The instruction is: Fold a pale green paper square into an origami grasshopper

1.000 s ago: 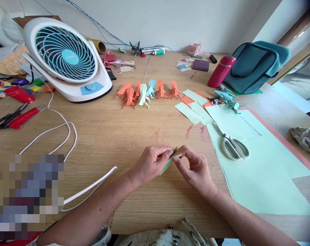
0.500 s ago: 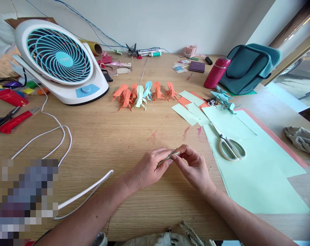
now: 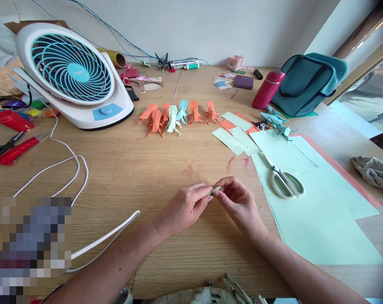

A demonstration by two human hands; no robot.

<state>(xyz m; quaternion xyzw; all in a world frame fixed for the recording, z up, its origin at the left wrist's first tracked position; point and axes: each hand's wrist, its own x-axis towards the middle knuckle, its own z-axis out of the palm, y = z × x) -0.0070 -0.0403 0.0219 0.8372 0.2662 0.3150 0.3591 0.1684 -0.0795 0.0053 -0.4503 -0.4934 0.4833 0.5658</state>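
Observation:
Between my fingertips, above the front of the table, is a small piece of folded green paper (image 3: pixel 214 190). My left hand (image 3: pixel 191 204) is closed on its left part, thumb below and fingers on top, hiding much of it. Thumb and index finger of my right hand (image 3: pixel 238 207) pinch its right end. Farther back stands a cluster of folded paper insects: an orange one (image 3: pixel 155 121), a pale green one (image 3: pixel 172 120), a blue one (image 3: pixel 182 112) and several more orange ones.
Right of my hands, white-handled scissors (image 3: pixel 286 182) lie on pale green sheets (image 3: pixel 324 228). Cut paper pieces (image 3: pixel 229 141) and blue-green folded figures (image 3: pixel 273 118) are behind them. A fan (image 3: pixel 74 76), its white cable (image 3: pixel 80 169) and a red cutter (image 3: pixel 22 150) occupy the left. A pink bottle (image 3: pixel 268 89) stands beside a teal bag (image 3: pixel 305 84).
The folded green paper has turned slightly between my fingers, and less of it shows by my left thumb. Both hands stay in nearly the same place.

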